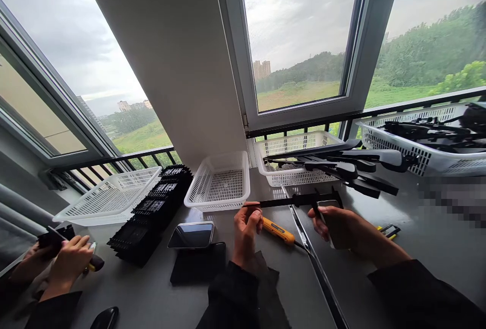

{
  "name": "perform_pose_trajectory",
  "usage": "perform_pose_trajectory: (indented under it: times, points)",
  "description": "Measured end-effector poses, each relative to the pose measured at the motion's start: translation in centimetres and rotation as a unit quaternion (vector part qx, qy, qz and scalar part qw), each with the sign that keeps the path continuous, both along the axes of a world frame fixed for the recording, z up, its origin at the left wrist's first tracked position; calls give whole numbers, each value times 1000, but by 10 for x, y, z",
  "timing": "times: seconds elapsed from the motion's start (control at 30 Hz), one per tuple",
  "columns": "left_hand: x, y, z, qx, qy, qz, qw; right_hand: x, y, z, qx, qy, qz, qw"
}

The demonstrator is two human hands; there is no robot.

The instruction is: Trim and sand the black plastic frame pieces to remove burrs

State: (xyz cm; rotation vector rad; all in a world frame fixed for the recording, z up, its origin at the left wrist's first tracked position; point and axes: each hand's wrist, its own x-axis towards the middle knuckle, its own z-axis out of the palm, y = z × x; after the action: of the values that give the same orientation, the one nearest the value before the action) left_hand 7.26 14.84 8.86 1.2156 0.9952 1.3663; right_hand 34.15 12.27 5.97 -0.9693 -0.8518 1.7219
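A long black bar with a slider and short jaws, which looks like a caliper (277,202), lies level between my hands above the grey table. My left hand (246,228) pinches its thin left end between thumb and fingers. At the slider end, my right hand (343,225) is closed around it. A flat pale-edged piece (332,240) also shows in my right hand; its kind is unclear. Just below the bar lies an orange-handled tool (279,230) with a black tip. Dark cloth (266,273) lies beside my left wrist.
White baskets (216,202) line the window side; one basket (271,179) holds long black parts (341,159), another (410,154) dark pieces. Black slotted blocks (140,228), a phone (192,235) and a black pad (199,265) are left. Another person's hands (72,263) work far left.
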Motion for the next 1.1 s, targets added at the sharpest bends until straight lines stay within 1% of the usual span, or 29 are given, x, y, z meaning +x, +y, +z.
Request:
perform_pose_trajectory:
  times: [0.13, 0.27, 0.4, 0.47, 0.53, 0.6, 0.63, 0.73, 0.93, 1.1]
  points:
    - [-2, 1, 4, 5, -31, -6, 999, -7, -1, 5, -9, -25, -3, 1000]
    - [-10, 8, 5, 11, -42, 22, 999, -22, -4, 9, 6, -32, 15, 999]
    - [-17, 12, 5, 11, -60, 52, 997, -42, -8, 12, 17, -3, 12, 1000]
    - [-19, 13, 6, 10, -73, 70, 995, -50, -10, 14, 5, 9, -8, 1000]
    - [-20, 14, 6, 11, -84, 89, 992, -57, -10, 14, -5, 18, -45, 999]
    - [-20, 14, 6, 12, -93, 107, 990, -61, -10, 15, 6, 19, -80, 997]
    - [-21, 15, 6, 12, -96, 115, 989, -63, -10, 16, 17, 12, -88, 996]
    - [-21, 15, 6, 12, -104, 131, 986, -66, -10, 18, 45, -20, -82, 995]
    - [-19, 14, 5, 5, -120, 119, 986, -70, -8, 15, 85, -60, -99, 990]
    - [-14, 11, 5, 0, -107, 85, 991, -74, -9, 15, 92, -74, -93, 989]
